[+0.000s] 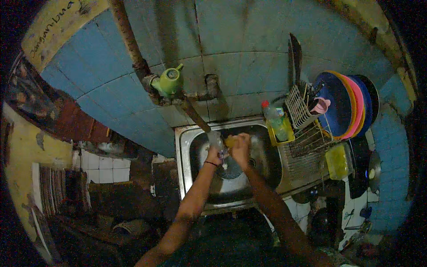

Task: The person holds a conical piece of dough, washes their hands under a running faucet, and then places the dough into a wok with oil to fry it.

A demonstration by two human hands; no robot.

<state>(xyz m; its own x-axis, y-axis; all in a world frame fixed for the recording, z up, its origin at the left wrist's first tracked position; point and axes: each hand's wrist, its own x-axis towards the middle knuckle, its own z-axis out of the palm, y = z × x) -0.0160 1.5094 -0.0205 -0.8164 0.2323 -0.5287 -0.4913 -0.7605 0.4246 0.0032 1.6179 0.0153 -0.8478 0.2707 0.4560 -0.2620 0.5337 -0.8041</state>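
Observation:
Over the metal sink (187, 178), my left hand (214, 156) is closed around a clear drinking glass (216, 139), which sits right under the end of the tap pipe (195, 116). My right hand (240, 150) is closed on a yellow sponge (230, 141) beside the glass. The two hands are close together, and I cannot tell whether the sponge touches the glass. White suds or water show below my left hand, in the dark basin. A green tap body (169, 81) is joined to wall pipes above.
Right of the basin, a bottle with a red cap (265, 104) stands in a yellow holder (284, 142). A wire dish rack (311, 133) carries several coloured plates (333, 107) and a pink cup (321, 106). Farther right is a yellow tub (336, 162). Tiled wall rises behind.

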